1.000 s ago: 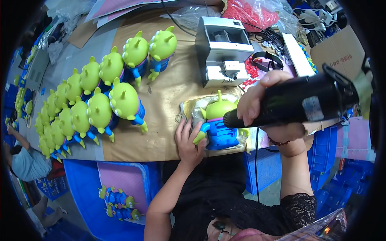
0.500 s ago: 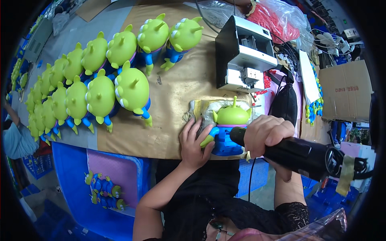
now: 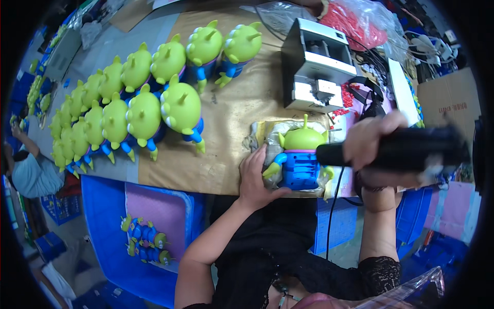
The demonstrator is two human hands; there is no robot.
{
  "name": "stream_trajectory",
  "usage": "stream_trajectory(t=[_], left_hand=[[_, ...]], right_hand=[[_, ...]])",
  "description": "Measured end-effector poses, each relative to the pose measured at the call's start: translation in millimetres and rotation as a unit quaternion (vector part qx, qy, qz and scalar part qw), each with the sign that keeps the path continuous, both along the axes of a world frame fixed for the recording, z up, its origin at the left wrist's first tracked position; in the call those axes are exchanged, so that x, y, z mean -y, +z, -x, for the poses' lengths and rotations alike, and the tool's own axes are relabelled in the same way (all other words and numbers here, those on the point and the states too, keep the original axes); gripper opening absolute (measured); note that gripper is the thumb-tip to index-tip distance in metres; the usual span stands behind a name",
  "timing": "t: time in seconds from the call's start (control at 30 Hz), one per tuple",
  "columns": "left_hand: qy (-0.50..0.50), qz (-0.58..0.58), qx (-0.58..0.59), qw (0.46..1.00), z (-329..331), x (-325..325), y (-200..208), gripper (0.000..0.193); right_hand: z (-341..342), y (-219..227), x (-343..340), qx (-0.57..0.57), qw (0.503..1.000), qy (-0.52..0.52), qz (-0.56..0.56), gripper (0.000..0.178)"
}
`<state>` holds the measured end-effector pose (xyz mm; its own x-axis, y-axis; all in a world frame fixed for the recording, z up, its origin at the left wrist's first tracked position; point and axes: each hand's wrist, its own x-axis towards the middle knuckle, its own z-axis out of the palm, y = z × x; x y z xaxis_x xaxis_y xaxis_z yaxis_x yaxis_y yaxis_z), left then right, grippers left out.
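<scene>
A three-part toy figure (image 3: 300,164) with a green head, blue body and green hands lies at the table's front edge on a cloth-padded rest (image 3: 261,130); slots show in its upturned blue side. Beside its left arm, my left hand (image 3: 253,177) rests with fingers stretched and thumb apart, against the padding. My right hand (image 3: 371,140) is wrapped round a black electric screwdriver (image 3: 411,149), blurred by motion. The tool lies roughly level, its narrower end close to the toy's right side; whether they touch I cannot tell.
Rows of similar green-headed figures (image 3: 183,107) stand at the left. A black-and-white machine (image 3: 319,67) stands behind the padded rest. Small red parts (image 3: 348,98) lie beside it. Below the table edge, a blue bin (image 3: 105,232) holds several small figures. Another person (image 3: 36,172) is at far left.
My right hand has drawn the screwdriver up and to the right, off the toy's body. My left fingers have moved off the toy's arm and straightened. The whole view has shifted slightly.
</scene>
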<state>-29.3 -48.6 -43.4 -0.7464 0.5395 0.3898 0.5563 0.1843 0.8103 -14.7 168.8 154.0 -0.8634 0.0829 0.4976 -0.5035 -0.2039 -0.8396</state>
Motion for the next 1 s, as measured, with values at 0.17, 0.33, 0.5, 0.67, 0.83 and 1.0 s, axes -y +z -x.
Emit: stream_trajectory(t=[0.17, 0.33, 0.5, 0.67, 0.83, 1.0], left_hand=[[0.004, -0.003, -0.069, 0.998, -5, -12, -7, 0.104], [0.009, 0.03, -0.093, 0.995, -6, -14, -8, 0.1], [0.008, 0.033, -0.097, 0.995, -7, -13, -8, 0.098], [0.006, 0.039, -0.076, 0.996, -9, -13, -12, 0.096], [0.016, 0.025, -0.073, 0.997, -8, -12, -17, 0.093], [0.011, 0.009, -0.071, 0.997, -8, -17, -12, 0.093]], right_hand=[[37, 8, -76, -0.02, 0.989, -0.143, 0.005, 0.077], [86, -8, -95, 0.026, 0.97, -0.227, -0.081, 0.053], [91, -8, -95, 0.158, 0.95, -0.26, -0.064, 0.057], [36, 25, -74, 0.134, 0.965, -0.222, -0.028, 0.078], [-23, 31, -34, 0.126, 0.977, -0.168, -0.025, 0.088], [-64, 20, -9, 0.112, 0.978, -0.165, 0.052, 0.098]])
